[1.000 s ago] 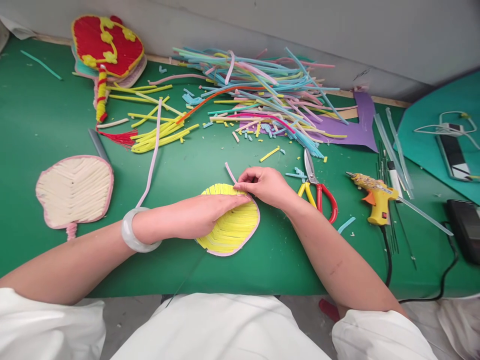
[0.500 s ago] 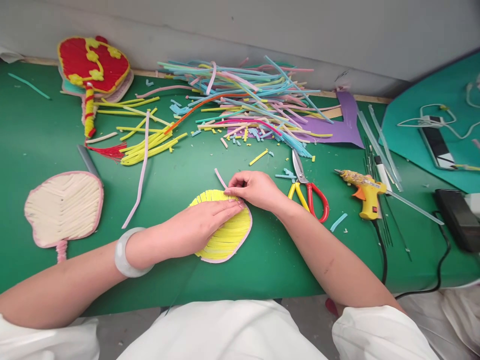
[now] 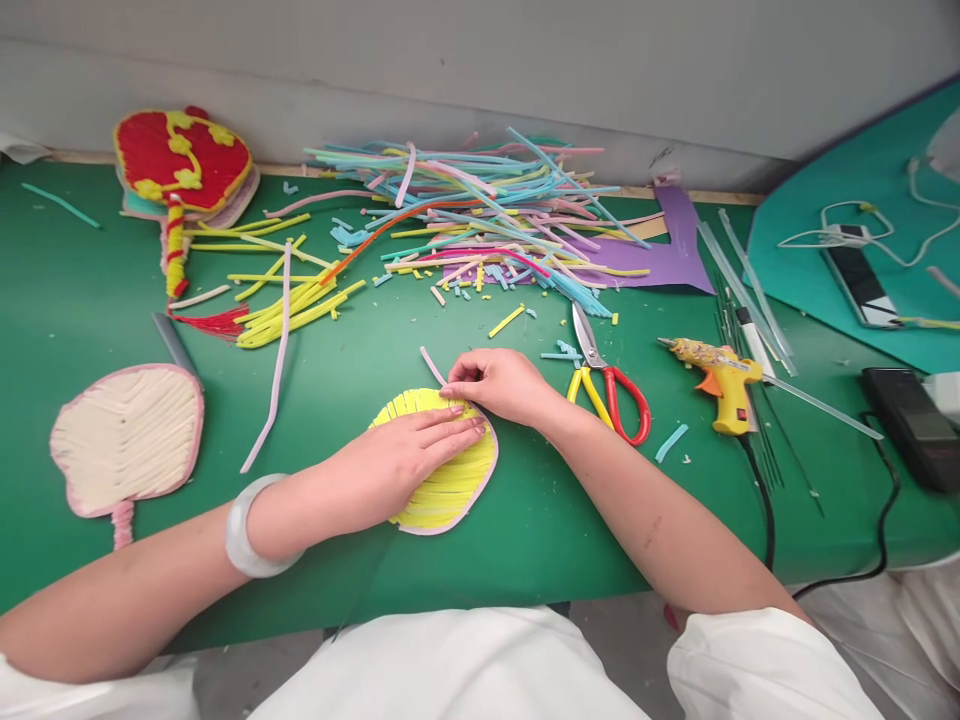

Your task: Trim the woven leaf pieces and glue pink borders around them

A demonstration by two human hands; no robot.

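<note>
A yellow fan-shaped panel (image 3: pixel 442 495), made of side-by-side pipe cleaners, lies on the green table in front of me. My left hand (image 3: pixel 409 450) rests flat across it, fingers stretched out. Along the panel's right edge runs a pale pink pipe cleaner (image 3: pixel 429 362), whose loose end sticks up past the top. My right hand (image 3: pixel 495 385) pinches this strip at the upper edge, thumb and fingers closed on it. Scissors (image 3: pixel 592 365) with one red and one yellow handle lie right of that hand.
Several coloured pipe cleaners (image 3: pixel 465 190) are heaped at the back over purple sheet (image 3: pixel 686 240). A cream fan (image 3: pixel 127 435) and a red fan (image 3: pixel 180 165) lie left. At right are a yellow glue gun (image 3: pixel 724 385), its cable, and a black device (image 3: pixel 911 425).
The camera view has shifted slightly. Both hands stay on the yellow panel, with the right hand still pinching the pink strip at the upper edge.
</note>
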